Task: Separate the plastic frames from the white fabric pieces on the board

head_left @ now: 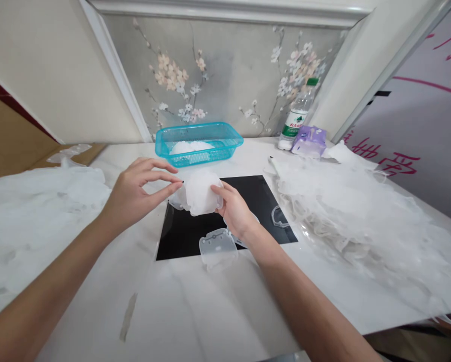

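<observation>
My right hand (235, 208) grips a white rounded piece (201, 193) with a wavy edge, thumb on its face, above a black mat (188, 231). Beside it, at its left, hangs a translucent plastic piece (177, 200). The thumb and index fingertip of my left hand (144, 183) are pinched together there, with a tiny black speck at the tips; what they hold is too small to tell. A translucent rounded plastic piece (218, 246) lies over the mat's front edge. Another clear piece (252, 218) is partly hidden under my right wrist.
A blue plastic basket (199, 157) with white pieces inside stands at the back. Translucent sheets pile up at the left (40, 216) and right (353, 211). Behind the right pile are a water bottle (297, 115) and a purple packet (310, 141). A clear outline-shaped scrap (279, 217) lies on the mat.
</observation>
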`<state>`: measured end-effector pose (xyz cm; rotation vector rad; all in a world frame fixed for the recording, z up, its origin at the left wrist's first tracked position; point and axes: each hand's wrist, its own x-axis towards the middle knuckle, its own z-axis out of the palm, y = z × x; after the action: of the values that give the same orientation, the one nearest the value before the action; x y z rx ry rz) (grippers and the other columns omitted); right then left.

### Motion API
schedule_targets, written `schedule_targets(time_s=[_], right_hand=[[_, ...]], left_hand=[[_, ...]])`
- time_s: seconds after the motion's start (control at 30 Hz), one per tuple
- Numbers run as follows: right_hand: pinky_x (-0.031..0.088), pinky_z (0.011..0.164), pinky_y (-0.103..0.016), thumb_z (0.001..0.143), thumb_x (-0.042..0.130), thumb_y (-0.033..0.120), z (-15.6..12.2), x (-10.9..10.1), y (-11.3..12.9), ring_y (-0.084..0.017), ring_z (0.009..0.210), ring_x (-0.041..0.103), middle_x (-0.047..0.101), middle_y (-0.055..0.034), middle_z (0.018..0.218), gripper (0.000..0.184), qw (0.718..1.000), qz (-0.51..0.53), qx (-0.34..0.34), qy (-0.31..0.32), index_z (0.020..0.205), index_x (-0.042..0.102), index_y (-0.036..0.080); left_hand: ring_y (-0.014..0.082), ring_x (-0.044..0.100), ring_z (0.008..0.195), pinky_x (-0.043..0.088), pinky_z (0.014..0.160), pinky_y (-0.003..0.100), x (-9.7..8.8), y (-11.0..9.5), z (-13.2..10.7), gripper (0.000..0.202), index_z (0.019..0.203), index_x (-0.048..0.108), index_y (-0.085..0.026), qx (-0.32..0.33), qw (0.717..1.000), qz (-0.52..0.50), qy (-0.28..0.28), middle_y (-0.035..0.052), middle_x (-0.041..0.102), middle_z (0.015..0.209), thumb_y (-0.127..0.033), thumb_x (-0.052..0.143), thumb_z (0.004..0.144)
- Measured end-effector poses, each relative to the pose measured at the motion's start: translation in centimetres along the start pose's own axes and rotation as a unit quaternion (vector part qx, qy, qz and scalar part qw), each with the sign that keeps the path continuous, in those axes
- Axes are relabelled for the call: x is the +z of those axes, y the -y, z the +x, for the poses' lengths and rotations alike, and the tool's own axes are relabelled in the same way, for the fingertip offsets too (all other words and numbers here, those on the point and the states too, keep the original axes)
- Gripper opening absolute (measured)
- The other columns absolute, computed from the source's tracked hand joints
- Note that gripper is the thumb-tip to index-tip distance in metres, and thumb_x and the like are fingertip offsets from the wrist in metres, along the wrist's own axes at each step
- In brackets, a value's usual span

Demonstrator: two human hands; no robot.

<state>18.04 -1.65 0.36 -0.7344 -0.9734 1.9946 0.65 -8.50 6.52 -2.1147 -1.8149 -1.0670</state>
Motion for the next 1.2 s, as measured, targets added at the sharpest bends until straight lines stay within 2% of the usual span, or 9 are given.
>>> schedule_targets(time_s=[0.17,0.4,0.6,0.7,0.97,1.1,1.2], right_hand=[[0.041,0.058,-0.022,0.073,0.06,0.028,0.1,0.1,0.1,-0.014,0.072,0.055,0.067,-0.002,0.085,0.019,1.0,0.007,0.0,-0.004,0.089,0.064,0.019],[0.043,0.06,-0.025,0.072,0.059,0.028,0.1,0.1,0.1,-0.016,0.075,0.057,0.066,-0.0029,0.086,0.021,1.0,0.006,0.002,0.003,0.091,0.063,0.019],[0.041,0.058,-0.023,0.071,0.061,0.031,0.2,0.0,0.0,-0.015,0.074,0.056,0.066,-0.0024,0.085,0.022,1.0,0.005,0.0,0.0,0.09,0.063,0.019],[0.041,0.057,-0.023,0.07,0.062,0.032,0.2,-0.1,0.0,-0.014,0.074,0.055,0.065,-0.0022,0.086,0.022,1.0,0.007,-0.002,-0.001,0.089,0.062,0.019],[0.042,0.059,-0.024,0.071,0.06,0.03,0.0,0.0,0.2,-0.015,0.075,0.055,0.065,-0.0018,0.083,0.019,1.0,0.001,0.01,-0.012,0.087,0.063,0.02],[0.041,0.059,-0.023,0.072,0.06,0.03,0.0,0.0,0.2,-0.015,0.075,0.055,0.066,-0.0023,0.087,0.02,1.0,0.0,0.011,-0.012,0.088,0.063,0.02],[0.041,0.058,-0.023,0.072,0.059,0.029,0.0,0.0,0.2,-0.014,0.072,0.054,0.066,-0.0022,0.086,0.019,1.0,0.001,0.01,-0.011,0.088,0.063,0.019]], left_hand=[[0.0198,0.062,0.091,0.047,0.089,0.037,0.6,-0.2,-0.3,0.016,0.078,0.072,-0.027,0.057,0.998,0.013,0.015,0.0008,0.07,0.095,-0.039,0.063,0.083],[0.0214,0.063,0.083,0.044,0.08,0.038,1.1,0.3,-0.3,0.018,0.076,0.072,-0.023,0.087,0.993,0.069,0.033,0.0032,0.071,0.088,-0.034,0.061,0.085],[0.0231,0.063,0.09,0.038,0.078,0.038,1.3,0.6,-0.7,0.019,0.079,0.066,-0.022,0.121,0.977,0.171,0.035,0.0028,0.071,0.092,-0.03,0.053,0.091],[0.0232,0.063,0.09,0.037,0.077,0.038,1.2,0.4,-0.7,0.02,0.083,0.066,-0.021,0.122,0.975,0.186,0.025,0.0037,0.071,0.093,-0.031,0.05,0.092],[0.0229,0.062,0.091,0.035,0.08,0.038,0.1,0.9,0.1,0.023,0.083,0.064,-0.023,0.049,0.976,0.211,-0.001,0.0035,0.07,0.097,-0.037,0.049,0.092],[0.0256,0.059,0.098,0.034,0.087,0.041,-0.9,3.1,0.4,0.027,0.086,0.065,-0.022,-0.008,0.964,0.264,0.0,0.005,0.069,0.101,-0.039,0.045,0.093],[0.0275,0.057,0.105,0.034,0.093,0.042,-1.9,5.4,0.6,0.031,0.086,0.065,-0.019,-0.081,0.953,0.293,0.01,0.0065,0.066,0.106,-0.04,0.044,0.092]])
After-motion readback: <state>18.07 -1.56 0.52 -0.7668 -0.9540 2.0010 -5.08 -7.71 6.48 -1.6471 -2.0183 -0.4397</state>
